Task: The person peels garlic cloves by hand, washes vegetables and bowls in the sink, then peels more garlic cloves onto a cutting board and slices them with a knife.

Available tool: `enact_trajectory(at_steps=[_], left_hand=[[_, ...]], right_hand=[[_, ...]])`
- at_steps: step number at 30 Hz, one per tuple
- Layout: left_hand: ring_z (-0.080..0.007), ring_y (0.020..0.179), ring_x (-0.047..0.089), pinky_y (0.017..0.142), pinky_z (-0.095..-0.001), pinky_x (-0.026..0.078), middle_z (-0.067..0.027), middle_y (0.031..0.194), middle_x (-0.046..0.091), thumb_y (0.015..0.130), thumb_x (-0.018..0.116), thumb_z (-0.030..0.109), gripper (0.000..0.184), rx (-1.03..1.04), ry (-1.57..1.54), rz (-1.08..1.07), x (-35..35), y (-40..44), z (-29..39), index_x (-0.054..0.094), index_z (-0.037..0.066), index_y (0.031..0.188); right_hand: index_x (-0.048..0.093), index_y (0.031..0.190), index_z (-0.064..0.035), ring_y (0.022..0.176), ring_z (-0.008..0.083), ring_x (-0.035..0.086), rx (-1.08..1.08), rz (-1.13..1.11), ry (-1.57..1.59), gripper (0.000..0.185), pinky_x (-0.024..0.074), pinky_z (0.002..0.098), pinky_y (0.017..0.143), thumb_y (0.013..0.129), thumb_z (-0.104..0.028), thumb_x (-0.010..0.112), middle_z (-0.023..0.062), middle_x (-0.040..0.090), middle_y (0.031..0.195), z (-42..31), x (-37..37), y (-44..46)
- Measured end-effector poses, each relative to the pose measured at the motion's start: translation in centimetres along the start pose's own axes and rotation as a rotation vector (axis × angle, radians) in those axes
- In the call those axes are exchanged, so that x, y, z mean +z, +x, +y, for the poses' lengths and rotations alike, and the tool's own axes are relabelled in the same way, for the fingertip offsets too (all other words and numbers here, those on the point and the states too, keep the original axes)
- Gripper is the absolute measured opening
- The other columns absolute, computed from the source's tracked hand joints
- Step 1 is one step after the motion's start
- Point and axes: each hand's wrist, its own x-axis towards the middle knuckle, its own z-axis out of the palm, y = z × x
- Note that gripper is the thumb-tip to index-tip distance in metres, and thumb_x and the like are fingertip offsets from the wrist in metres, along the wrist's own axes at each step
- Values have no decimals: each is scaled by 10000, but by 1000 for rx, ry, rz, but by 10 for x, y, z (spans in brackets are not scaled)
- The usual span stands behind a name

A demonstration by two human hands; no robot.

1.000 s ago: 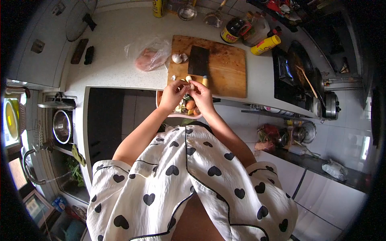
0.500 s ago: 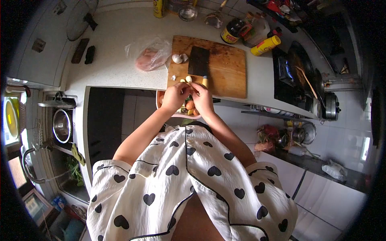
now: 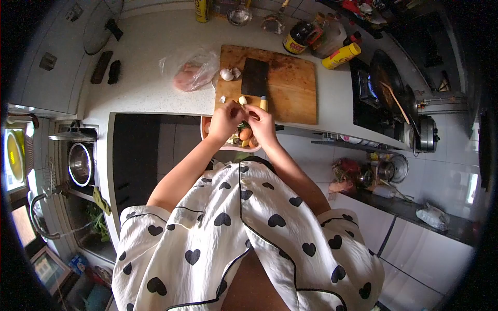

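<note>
My left hand (image 3: 226,122) and my right hand (image 3: 261,123) meet at the front edge of a wooden cutting board (image 3: 293,85). Both are closed, fingertips pinching what looks like a small garlic clove, mostly hidden by the fingers. Just beyond them lies a peeled clove (image 3: 242,99), with a small white garlic piece (image 3: 223,98) to its left. Garlic bulbs (image 3: 228,74) sit at the board's left side. A cleaver (image 3: 255,76) rests flat, its handle toward my right hand. Below my hands, a pink scrap bin (image 3: 226,149) holds eggshells and peelings.
Left of the board is raw meat in a clear plastic bag (image 3: 191,72). A yellow bottle (image 3: 341,56) and a dark sauce jar (image 3: 298,37) stand behind on the right. Further right are a stove and a wok (image 3: 386,78). A steel bowl (image 3: 81,164) sits by the sink.
My fingers have shifted slightly while staying close together above the bin. The view has moved a little; the board and the things on it stay in place.
</note>
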Motion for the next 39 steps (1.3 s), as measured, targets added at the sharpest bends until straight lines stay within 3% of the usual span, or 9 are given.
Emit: enact_trajectory(at_steps=[1, 5, 6, 12, 16, 19, 22, 28, 39], left_hand=[[-260, 634, 605, 590, -328, 463, -156, 689, 603, 752, 568, 119, 145, -35, -44, 21, -3, 0, 1, 574, -14, 810], [-182, 579, 576, 561, -293, 448, -128, 646, 589, 769, 541, 107, 139, -87, -108, 108, -7, 3, -18, 570, -21, 813], [-105, 602, 523, 599, -255, 443, -66, 647, 567, 797, 534, 116, 136, -128, -123, 97, -9, 1, -17, 556, -16, 819], [-212, 599, 605, 574, -306, 456, -138, 690, 619, 784, 546, 189, 198, -158, 98, 110, -17, 1, -31, 597, 2, 825], [-238, 616, 607, 576, -321, 455, -139, 704, 623, 771, 599, 224, 221, -159, 93, -107, -15, 2, -37, 620, 14, 836], [-101, 622, 535, 586, -250, 436, -71, 724, 616, 820, 576, 157, 199, -152, 38, -159, -14, 4, -33, 602, -31, 877], [-154, 620, 585, 590, -279, 448, -119, 729, 638, 789, 607, 191, 208, -176, -143, -85, -11, 3, -27, 631, 8, 886], [-86, 705, 551, 647, -242, 440, -59, 795, 641, 836, 583, 175, 223, -309, -324, -130, -18, 1, 2, 622, -37, 892], [-91, 662, 526, 615, -248, 434, -80, 754, 633, 841, 572, 167, 230, -164, -214, -160, -13, 5, -12, 598, -53, 903]], right_hand=[[591, 1053, -12, 799, 65, 557, -38, -27, 70, 252, 454, 213, 693, 806, -30, 548, 61, 624, 911, 4, 0, 3], [559, 1107, -43, 834, 107, 579, 264, -116, 564, 264, 467, 231, 722, 845, -68, 538, 59, 612, 978, -9, -7, 3], [553, 1115, -50, 843, 116, 582, 326, -131, 658, 265, 468, 236, 732, 852, -77, 536, 62, 609, 990, -11, -8, 3], [555, 1101, -79, 833, 104, 567, 404, -233, 835, 245, 435, 207, 686, 861, -108, 517, 46, 608, 1020, -2, -22, 6], [551, 1114, -95, 815, 87, 554, 408, -218, 727, 261, 414, 187, 661, 858, -90, 500, 14, 598, 991, -3, -21, 7], [548, 1115, -92, 813, 90, 551, 339, -235, 646, 271, 425, 194, 677, 852, -66, 489, 10, 586, 964, -5, -17, 7], [549, 1105, -77, 805, 99, 553, 282, -216, 579, 266, 440, 207, 699, 849, -49, 481, 15, 577, 949, -12, -13, 5], [569, 1053, -48, 805, 103, 560, 209, -136, 384, 218, 461, 226, 724, 837, -60, 540, 29, 588, 931, -12, -5, 7], [579, 1037, -19, 778, 88, 570, 142, -52, 349, 213, 475, 205, 705, 831, -72, 578, 34, 600, 922, -15, -5, 5]])
